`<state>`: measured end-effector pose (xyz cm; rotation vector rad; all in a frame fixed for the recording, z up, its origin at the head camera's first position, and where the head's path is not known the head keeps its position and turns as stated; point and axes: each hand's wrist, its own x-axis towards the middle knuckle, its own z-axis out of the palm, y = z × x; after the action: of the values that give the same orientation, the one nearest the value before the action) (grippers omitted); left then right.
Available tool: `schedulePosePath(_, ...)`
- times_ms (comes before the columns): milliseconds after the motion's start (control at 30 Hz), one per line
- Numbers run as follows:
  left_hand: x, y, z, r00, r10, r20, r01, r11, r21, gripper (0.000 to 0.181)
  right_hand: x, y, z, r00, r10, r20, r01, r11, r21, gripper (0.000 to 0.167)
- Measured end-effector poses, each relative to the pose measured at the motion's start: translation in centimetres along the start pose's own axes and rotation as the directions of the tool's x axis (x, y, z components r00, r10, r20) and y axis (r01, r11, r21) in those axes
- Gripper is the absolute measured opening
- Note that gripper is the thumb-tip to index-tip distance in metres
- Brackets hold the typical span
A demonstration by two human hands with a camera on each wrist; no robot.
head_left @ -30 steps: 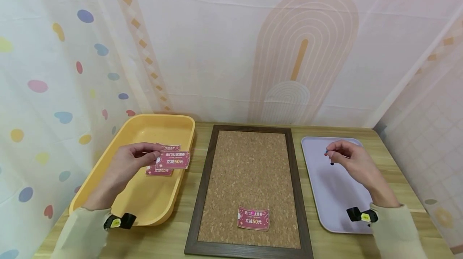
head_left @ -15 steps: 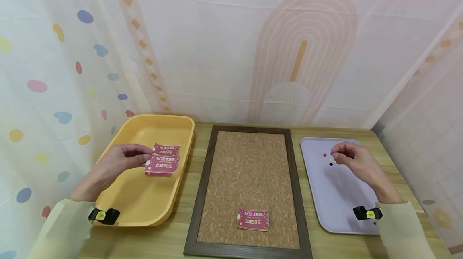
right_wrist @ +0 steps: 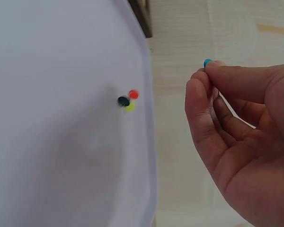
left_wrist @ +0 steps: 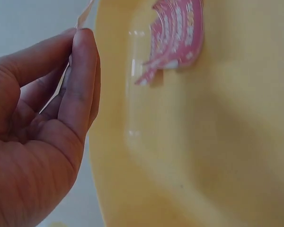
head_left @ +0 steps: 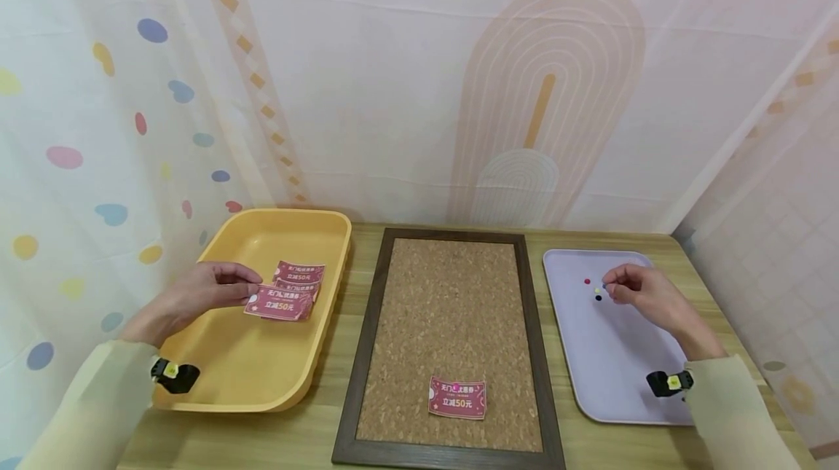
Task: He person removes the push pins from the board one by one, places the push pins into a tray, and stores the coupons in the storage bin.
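Between thumb and fingertips, my left hand [head_left: 186, 296] pinches a pink paper coupon [head_left: 282, 304] above the yellow tray [head_left: 229, 375]. Other matching coupons [head_left: 299, 272] lie overlapping in that tray, partly covered by the held one. My right hand [head_left: 655, 301] pinches a small blue push pin [right_wrist: 208, 62] over the lilac tray [head_left: 609, 364]; only the pin's head shows. A red pin [right_wrist: 133, 94], a black pin [right_wrist: 123, 101] and a yellow pin [right_wrist: 129, 106] sit close together on the lilac tray.
Between the trays lies a dark-framed cork board [head_left: 452, 324]. Near its front edge a coupon [head_left: 457, 403] carries a pink pin [head_left: 457, 387]. Everything stands on a wooden table [head_left: 314, 426], with a patterned curtain [head_left: 393, 91] close behind.
My left hand has moved left with its coupon, uncovering more of those in the tray. The right hand has shifted slightly right, so the tray's red, yellow and black pins show.
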<state>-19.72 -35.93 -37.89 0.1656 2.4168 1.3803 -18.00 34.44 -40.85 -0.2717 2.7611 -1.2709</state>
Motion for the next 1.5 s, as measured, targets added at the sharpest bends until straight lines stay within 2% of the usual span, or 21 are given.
schedulePosePath(200, 0.7, -0.7, -0.6, 0.997, -0.069, 0.038, 0.069, 0.998, 0.004, 0.031, 0.2, 1.5, 0.1, 0.998, -0.041, 0.043, 0.041, 0.999, 0.012, 0.01)
schedulePosePath(367, 1.1, -1.3, -0.8, 0.993, -0.072, 0.088, 0.072, 0.997, 0.002, 0.03, 0.2, 2.7, 0.3, 0.994, -0.07, 0.087, 0.07, 0.998, 0.006, 0.007)
schedulePosePath(633, 1.4, -2.4, -0.7, 0.984, -0.094, 0.15, 0.1, 0.994, -0.033, 0.027, 0.0, 3.3, 0.8, 0.992, -0.047, 0.121, 0.049, 0.999, -0.014, 0.005)
schedulePosePath(967, 1.7, -3.7, -0.5, 0.976, -0.15, 0.155, 0.158, 0.987, -0.039, 0.024, -0.1, 3.7, 0.9, 0.99, 0.017, 0.142, -0.011, 0.999, -0.043, 0.007)
schedulePosePath(1133, 1.6, -4.4, -0.5, 0.969, -0.184, 0.163, 0.196, 0.979, -0.063, 0.023, 0.0, 3.9, 1.1, 0.989, 0.021, 0.144, -0.014, 0.999, -0.05, 0.007)
schedulePosePath(1333, 1.6, -5.1, -0.5, 0.965, -0.179, 0.189, 0.19, 0.981, -0.04, 0.025, 0.1, 3.9, 1.1, 0.989, 0.0, 0.146, 0.007, 0.999, -0.049, 0.006)
schedulePosePath(1500, 1.8, -5.0, -0.5, 0.963, -0.166, 0.212, 0.18, 0.982, -0.049, 0.027, 0.1, 3.8, 1.0, 0.99, 0.007, 0.143, 0.003, 0.998, -0.066, 0.007)
